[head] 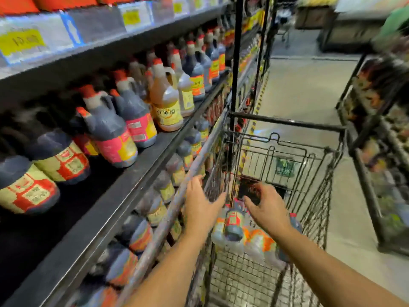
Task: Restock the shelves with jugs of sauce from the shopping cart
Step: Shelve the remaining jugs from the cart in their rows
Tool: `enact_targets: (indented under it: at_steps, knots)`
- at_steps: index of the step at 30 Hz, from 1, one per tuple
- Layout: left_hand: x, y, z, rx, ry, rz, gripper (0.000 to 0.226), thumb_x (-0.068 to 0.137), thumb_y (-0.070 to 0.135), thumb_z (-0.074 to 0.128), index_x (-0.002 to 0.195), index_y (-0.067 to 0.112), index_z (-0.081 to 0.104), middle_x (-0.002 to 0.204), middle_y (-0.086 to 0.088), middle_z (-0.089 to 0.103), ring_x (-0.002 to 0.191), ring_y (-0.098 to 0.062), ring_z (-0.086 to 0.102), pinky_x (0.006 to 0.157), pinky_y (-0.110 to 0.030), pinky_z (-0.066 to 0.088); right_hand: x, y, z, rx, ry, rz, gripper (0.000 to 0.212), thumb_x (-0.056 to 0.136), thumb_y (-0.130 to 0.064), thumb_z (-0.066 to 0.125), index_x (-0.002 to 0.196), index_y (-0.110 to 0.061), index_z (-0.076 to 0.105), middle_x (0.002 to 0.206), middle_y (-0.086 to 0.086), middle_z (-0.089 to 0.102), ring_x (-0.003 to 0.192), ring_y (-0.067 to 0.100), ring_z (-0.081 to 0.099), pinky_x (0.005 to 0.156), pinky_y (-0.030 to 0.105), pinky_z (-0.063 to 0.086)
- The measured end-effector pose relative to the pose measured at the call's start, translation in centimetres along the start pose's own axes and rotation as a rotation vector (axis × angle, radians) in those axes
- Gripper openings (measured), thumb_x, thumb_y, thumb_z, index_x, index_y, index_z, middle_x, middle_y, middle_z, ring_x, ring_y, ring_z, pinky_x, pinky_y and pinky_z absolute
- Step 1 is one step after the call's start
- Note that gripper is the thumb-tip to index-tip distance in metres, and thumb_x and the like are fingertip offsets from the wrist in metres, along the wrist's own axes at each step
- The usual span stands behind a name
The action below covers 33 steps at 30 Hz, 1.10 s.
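Jugs (233, 227) lie in the cart (287, 123) under my left hand (200, 204) and right hand (265, 209), both spread and empty, so I should hook one handle firmly before lifting to the shelf (137, 171).

Yellow price tags (21, 42) overhead, striped hazard tape (262, 96) along pale floor (298, 91), black rack (364, 187) right, blurred green garment (396, 21) beyond.

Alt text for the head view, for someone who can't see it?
The left hand and right hand reach, open and empty, toward sauce jugs lying in the wire shopping cart. Shelves of red-capped jugs run along the left.
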State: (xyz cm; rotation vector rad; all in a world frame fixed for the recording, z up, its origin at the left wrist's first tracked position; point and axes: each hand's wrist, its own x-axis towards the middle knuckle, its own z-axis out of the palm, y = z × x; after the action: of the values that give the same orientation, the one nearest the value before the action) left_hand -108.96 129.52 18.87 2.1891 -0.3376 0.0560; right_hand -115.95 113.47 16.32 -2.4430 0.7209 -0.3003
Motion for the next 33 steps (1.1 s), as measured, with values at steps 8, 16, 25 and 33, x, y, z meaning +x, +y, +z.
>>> enact_targets:
  at_steps: [8,16,25,33]
  knots:
    - [0.7,-6.4,13.0,0.248,-0.456,-0.204,0.068,0.076,0.044,0.075,0.129,0.016,0.043,0.122,-0.007,0.047,0.116,-0.028,0.050,0.091,-0.038,0.047,2.3,14.1,4.4,-0.071,-0.251,0.408,0.059,0.085,-0.038,0.064,0.129,-0.005,0.044,0.123,0.017,0.051,0.113,0.035,0.054,0.088,0.035,0.044]
    - [3.2,-13.2,23.4,0.419,-0.631,-0.389,0.079,0.075,0.042,0.076,0.137,0.012,0.039,0.124,-0.011,0.047,0.115,-0.031,0.050,0.081,-0.032,0.044,5.7,24.5,11.3,-0.036,-0.384,0.793,0.081,0.082,-0.042,0.061,0.147,-0.014,0.023,0.142,0.020,0.039,0.129,0.036,0.041,0.102,0.041,0.041]
    - [5.5,-20.9,32.7,0.393,-0.713,-0.598,0.109,0.050,0.077,0.063,0.135,0.014,0.041,0.127,-0.014,0.053,0.110,-0.035,0.057,0.092,-0.046,0.051,8.8,29.6,17.5,0.005,-0.315,1.091,0.094,0.083,-0.032,0.058,0.154,-0.022,-0.004,0.160,0.018,0.006,0.141,0.043,0.022,0.113,0.055,0.028]
    - [7.2,-22.9,36.3,0.365,-0.649,-0.653,0.128,0.057,0.057,0.087,0.153,0.012,0.015,0.150,-0.016,0.035,0.131,-0.036,0.044,0.101,-0.041,0.043,9.7,33.5,19.6,0.096,-0.241,1.162,0.103,0.065,-0.041,0.076,0.145,-0.031,0.011,0.131,0.018,0.039,0.119,0.043,0.048,0.094,0.048,0.047]
